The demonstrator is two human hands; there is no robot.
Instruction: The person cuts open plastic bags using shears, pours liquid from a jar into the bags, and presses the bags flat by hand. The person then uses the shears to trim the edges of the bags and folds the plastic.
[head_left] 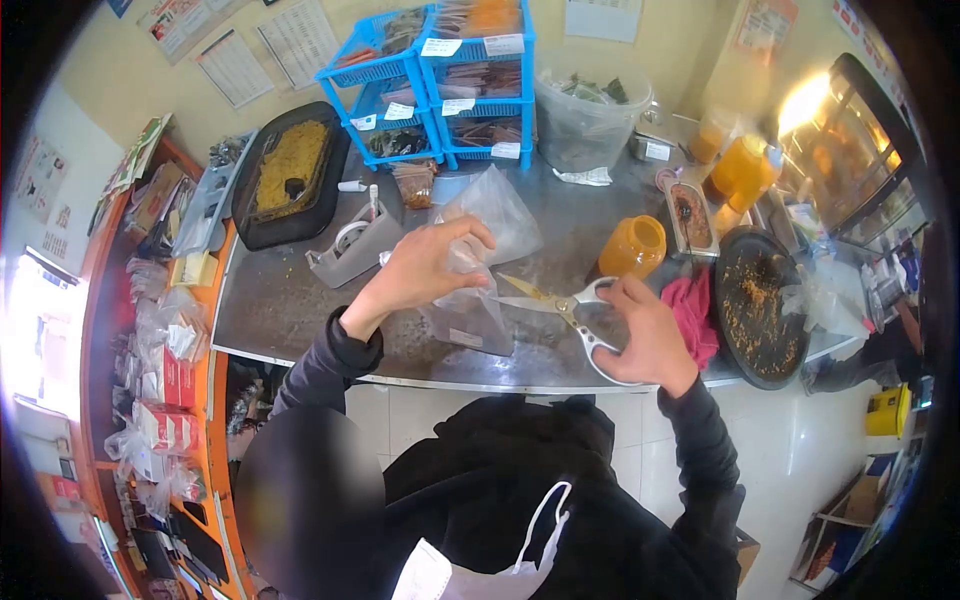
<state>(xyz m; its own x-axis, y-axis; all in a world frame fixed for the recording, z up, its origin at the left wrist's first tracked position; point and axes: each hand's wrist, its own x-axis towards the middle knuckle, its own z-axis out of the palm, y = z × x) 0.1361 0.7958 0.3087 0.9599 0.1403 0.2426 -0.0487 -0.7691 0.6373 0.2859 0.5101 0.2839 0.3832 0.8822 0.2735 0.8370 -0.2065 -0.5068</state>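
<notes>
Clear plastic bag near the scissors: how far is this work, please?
The clear plastic bag is already pinched in the left hand. In the right hand are the silver-handled metal scissors, blades open beside the bag. Cutting probably remains: no finished cut is visible, though fine detail is unclear.

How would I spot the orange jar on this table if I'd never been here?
On the dark grey metal table, find the silver metal scissors in the right hand. The orange plastic jar stands just beyond them. Its wide, open mouth sets it apart from the taller orange bottles farther right.

Gap between bag (pixel 508 222) and jar (pixel 622 252)
</notes>
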